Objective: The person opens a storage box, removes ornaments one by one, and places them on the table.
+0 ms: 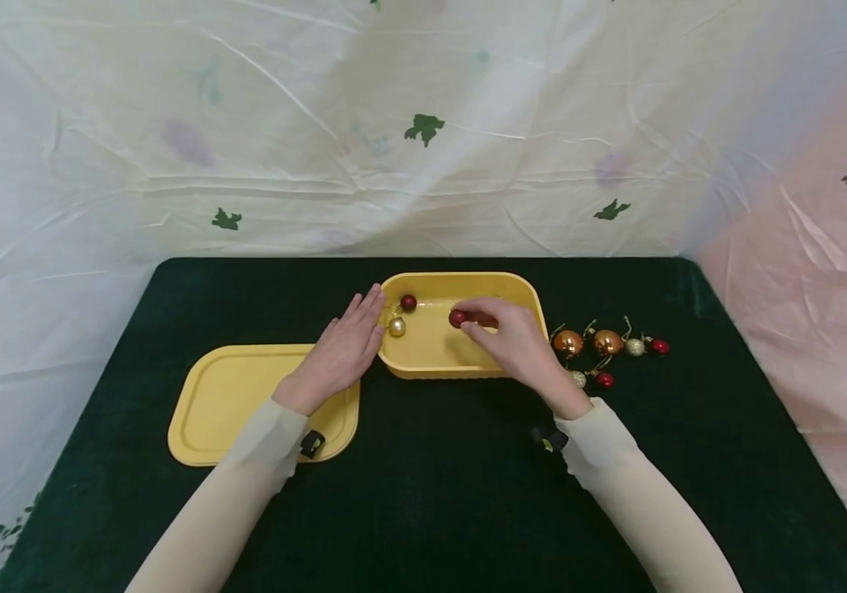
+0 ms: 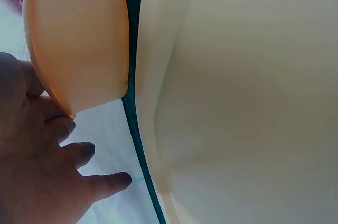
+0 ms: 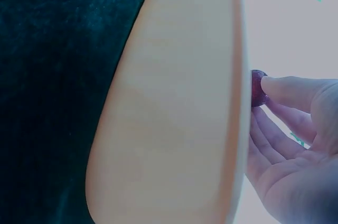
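- Right hand (image 1: 515, 339) is pinching a dark red ball (image 1: 457, 318) between thumb and fingertips; the other fingers are bending loosely below in the right wrist view.
- Held ball is hanging within the outline of the yellow box (image 1: 430, 350), right of its middle; right wrist view is showing it just past the rim, so not resting on the floor of the box.
- Left hand (image 1: 342, 350) is grasping nothing: fingers are extending nearly straight and touching the box's left end at the rim; left wrist view is showing them fanning apart. Can't tell if the thumb is hooking over the rim.
- Box is standing upright, lidless, on the dark green cloth (image 1: 423, 494); two balls are lying inside at the left end, a second dark red ball (image 1: 408, 303) towards the back and a shiny gold ball (image 1: 397, 327) nearer the front.
- Yellow lid (image 1: 238, 403) is lying flat left of the box, left forearm crossing above it.
- Right of the box, more ornaments are lying in a loose group: two copper balls (image 1: 607, 342), two pale glittery balls (image 1: 635, 347), two small bright red balls (image 1: 660, 347). Right hand's wrist is partly covering the nearer glittery one.
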{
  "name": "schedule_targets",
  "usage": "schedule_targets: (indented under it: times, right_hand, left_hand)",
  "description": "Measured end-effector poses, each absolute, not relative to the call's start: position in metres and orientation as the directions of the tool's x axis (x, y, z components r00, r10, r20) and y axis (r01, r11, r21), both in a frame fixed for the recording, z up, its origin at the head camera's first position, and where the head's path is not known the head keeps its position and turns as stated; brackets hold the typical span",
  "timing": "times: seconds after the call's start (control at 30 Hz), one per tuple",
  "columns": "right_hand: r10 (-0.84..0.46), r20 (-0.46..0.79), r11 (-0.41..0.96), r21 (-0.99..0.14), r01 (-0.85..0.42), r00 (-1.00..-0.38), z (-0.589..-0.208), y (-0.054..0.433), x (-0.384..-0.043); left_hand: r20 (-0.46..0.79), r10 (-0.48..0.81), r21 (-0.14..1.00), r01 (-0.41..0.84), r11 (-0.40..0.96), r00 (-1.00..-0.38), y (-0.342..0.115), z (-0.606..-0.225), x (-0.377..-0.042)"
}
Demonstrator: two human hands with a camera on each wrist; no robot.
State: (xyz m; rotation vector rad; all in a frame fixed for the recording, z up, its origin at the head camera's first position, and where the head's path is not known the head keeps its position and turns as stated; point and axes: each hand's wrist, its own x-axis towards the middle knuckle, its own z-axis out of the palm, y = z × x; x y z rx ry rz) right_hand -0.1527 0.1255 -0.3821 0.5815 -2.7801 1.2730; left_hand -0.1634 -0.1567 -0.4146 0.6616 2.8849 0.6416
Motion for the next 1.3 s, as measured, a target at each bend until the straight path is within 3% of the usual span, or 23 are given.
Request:
schedule_targets:
  times: [0.5,1.3]
  right_hand:
    - [-0.295,0.236,0.577,-0.728,-0.369,-0.926,-0.373,0.157,-0.132]
    - [-0.152,0.249,0.612,-0.736,-0.290,-0.956,-0.365,0.208,-0.097]
  left_hand:
    - [-0.027,0.436,0.439,0.381,0.814,-0.900,-0.157,-0.415,-0.163]
    - [-0.014,0.436,0.431,0.388,0.815,-0.900,-0.157,-0.416,-0.162]
